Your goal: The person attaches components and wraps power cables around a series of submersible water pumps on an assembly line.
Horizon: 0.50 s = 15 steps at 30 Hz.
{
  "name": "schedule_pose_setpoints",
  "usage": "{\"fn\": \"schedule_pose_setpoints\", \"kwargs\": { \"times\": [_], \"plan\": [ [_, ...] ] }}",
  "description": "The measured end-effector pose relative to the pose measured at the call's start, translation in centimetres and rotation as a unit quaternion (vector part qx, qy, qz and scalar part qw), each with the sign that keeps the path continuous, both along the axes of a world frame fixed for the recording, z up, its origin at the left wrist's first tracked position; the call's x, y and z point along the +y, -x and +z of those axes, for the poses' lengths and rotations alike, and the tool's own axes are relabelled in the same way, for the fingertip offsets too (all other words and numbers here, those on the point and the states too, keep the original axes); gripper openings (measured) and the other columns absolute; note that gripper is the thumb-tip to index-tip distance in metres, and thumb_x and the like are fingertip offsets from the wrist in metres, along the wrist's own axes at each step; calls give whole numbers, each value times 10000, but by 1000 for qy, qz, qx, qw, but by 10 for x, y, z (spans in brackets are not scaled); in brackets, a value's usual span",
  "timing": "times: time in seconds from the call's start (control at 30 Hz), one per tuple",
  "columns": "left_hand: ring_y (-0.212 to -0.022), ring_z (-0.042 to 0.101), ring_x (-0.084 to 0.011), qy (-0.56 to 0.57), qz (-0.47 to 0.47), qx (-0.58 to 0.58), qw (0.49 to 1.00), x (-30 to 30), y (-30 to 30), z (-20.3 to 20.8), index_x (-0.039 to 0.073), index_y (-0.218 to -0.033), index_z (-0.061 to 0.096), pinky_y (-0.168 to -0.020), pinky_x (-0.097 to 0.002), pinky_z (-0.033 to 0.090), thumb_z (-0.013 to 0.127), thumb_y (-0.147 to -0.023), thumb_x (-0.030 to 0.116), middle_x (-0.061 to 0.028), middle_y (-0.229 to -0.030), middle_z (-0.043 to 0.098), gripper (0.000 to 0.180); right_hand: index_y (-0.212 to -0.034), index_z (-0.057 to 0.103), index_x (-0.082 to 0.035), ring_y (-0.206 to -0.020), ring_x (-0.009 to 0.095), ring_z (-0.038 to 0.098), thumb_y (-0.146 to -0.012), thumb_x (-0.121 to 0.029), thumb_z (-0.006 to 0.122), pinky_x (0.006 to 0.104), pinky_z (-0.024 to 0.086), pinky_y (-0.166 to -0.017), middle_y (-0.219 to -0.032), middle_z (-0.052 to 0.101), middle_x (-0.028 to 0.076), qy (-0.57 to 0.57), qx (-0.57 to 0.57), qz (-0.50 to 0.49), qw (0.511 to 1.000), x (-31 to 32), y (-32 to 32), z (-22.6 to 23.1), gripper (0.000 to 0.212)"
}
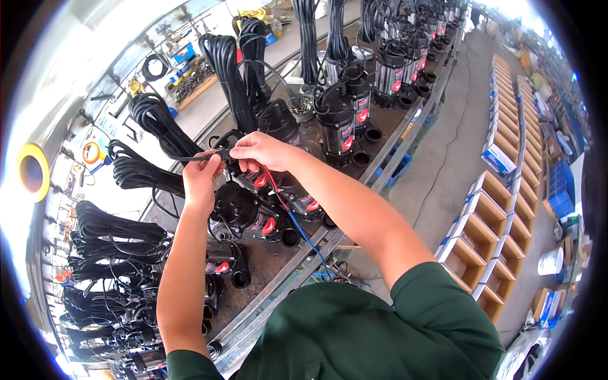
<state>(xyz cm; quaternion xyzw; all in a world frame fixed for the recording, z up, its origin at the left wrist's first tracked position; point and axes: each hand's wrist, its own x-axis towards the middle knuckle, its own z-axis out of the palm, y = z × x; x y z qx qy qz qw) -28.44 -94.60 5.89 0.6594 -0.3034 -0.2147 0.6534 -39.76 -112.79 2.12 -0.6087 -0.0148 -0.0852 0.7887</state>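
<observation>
My left hand [201,180] is closed in a pinch on a black cable [179,158] that runs in from a tied coil [155,123] on the left. Close beside it, my right hand [269,152] is closed on a dark piece at the cable's end, mostly covered by the fingers. Below my right hand hangs a red wire [271,179], which leads down to a blue wire [304,233] reaching the bench edge. Under both hands stand black-topped submersible pumps, the nearest a pump [234,206] with a shiny body and red label.
Rows of pumps [335,123] with upright cable coils line the bench, bordered by a metal rail [405,133]. More coils [117,234] lie at left. Across the aisle [437,152] stand rows of open cardboard boxes [472,237] and a blue crate [560,190].
</observation>
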Motion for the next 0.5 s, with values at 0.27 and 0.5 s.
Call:
{"fn": "schedule_pose_setpoints", "kwargs": {
  "times": [0.27,0.5],
  "plan": [
    [-875,683,-134,-49,-12,-36,998,-5,-7,0,-20,-1160,691,-804,-273,543,698,-974,110,-66,-970,714,226,-910,720,-30,-559,57,524,-988,-294,716,230,404,-515,-726,682,42,112,9,-22,993,-2,-2,0,275],
    [-969,712,-350,-210,125,-266,932,1,21,-38,15,-1106,727,-878,-422,532,573,-1020,422,-169,-998,752,444,-861,668,-27,-888,383,726,-860,-235,667,473,569,-778,-889,739,166,588,-72,-229,772,13,16,4,208]
  ]
}}
